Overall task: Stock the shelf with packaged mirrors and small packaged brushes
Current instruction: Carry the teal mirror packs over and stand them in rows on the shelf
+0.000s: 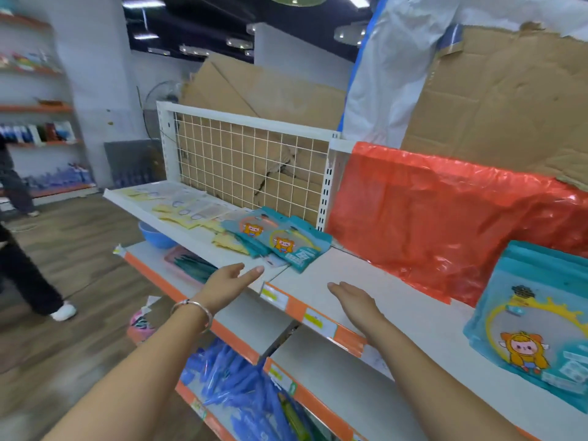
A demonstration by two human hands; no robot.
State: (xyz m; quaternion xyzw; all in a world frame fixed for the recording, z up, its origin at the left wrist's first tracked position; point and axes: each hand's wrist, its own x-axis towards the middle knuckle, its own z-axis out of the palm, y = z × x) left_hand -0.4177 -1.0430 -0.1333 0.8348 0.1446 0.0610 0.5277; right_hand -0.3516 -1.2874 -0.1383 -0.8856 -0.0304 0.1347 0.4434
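On the white shelf [413, 294], teal mirror packs [288, 241] lie just beyond the left hand [227, 280]; right hand [353, 299] farther; both flat-fingered, holding nothing.

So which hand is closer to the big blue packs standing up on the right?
Right. The right hand is over the shelf, to the left of the packs. The left hand is farther left, beyond the right hand.
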